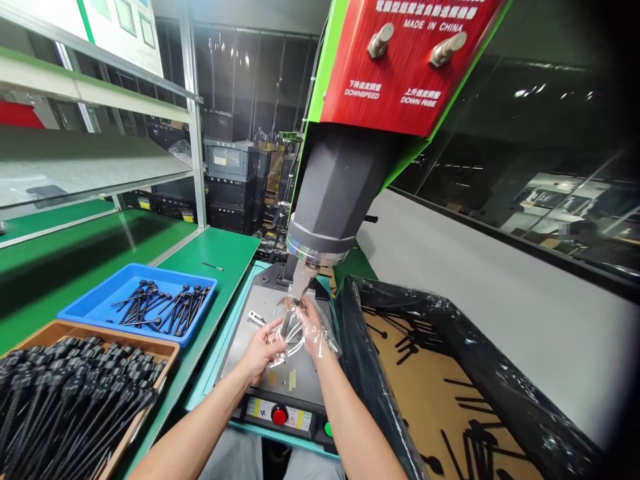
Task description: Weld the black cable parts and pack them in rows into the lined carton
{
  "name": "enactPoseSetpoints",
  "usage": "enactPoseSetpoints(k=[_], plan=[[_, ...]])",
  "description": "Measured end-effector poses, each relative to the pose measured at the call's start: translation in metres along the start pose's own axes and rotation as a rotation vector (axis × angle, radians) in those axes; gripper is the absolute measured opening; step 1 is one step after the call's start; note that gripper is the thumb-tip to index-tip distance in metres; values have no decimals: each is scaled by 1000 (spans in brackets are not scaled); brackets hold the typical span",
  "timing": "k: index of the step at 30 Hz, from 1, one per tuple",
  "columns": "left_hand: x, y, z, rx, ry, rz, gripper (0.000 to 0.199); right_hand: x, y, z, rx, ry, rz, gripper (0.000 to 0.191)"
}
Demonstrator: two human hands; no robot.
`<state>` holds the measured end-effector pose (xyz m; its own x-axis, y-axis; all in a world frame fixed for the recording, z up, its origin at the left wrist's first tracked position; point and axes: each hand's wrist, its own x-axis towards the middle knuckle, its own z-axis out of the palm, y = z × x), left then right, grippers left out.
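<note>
My left hand (263, 348) is over the machine's metal base plate (240, 363), thumb and forefinger apart at a clear plastic sheet (281, 348). My right hand (313, 327) is raised just under the pale metal welding horn (302, 280), its fingers closed at the dark head of a black rod part (295, 303). Its shaft points down between my hands, partly behind the glossy plastic. A small metal bracket (257, 319) lies to the left of my hands. Below them, a red button (279, 415) and a green button (328, 429) sit on the machine's front.
Left, an orange-brown tray (170, 347) is heaped with black rods; a blue tray (75, 312) behind it holds several more. At right stands a carton lined with black plastic (365, 360), rods inside. The red machine head (385, 73) overhangs my hands. Dark crates (230, 163) are stacked behind.
</note>
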<state>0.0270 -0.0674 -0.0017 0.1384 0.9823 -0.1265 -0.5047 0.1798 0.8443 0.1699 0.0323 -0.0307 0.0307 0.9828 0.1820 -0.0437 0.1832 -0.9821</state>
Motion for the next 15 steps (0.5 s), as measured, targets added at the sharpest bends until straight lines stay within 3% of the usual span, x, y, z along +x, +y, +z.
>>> enactPoseSetpoints(k=[4, 7, 10, 15], plan=[[-2, -5, -5, 30, 4, -6, 84, -14, 35, -28, -33, 21, 83, 60], [-5, -10, -10, 67, 18, -2, 87, -11, 52, -51, -284, 97, -21, 56], [-7, -16, -13, 76, 0, 15, 86, 7, 47, -70, -509, 158, -143, 52], [-5, -24, -15, 25, -32, 29, 84, 44, 23, -87, -687, 176, -310, 47]])
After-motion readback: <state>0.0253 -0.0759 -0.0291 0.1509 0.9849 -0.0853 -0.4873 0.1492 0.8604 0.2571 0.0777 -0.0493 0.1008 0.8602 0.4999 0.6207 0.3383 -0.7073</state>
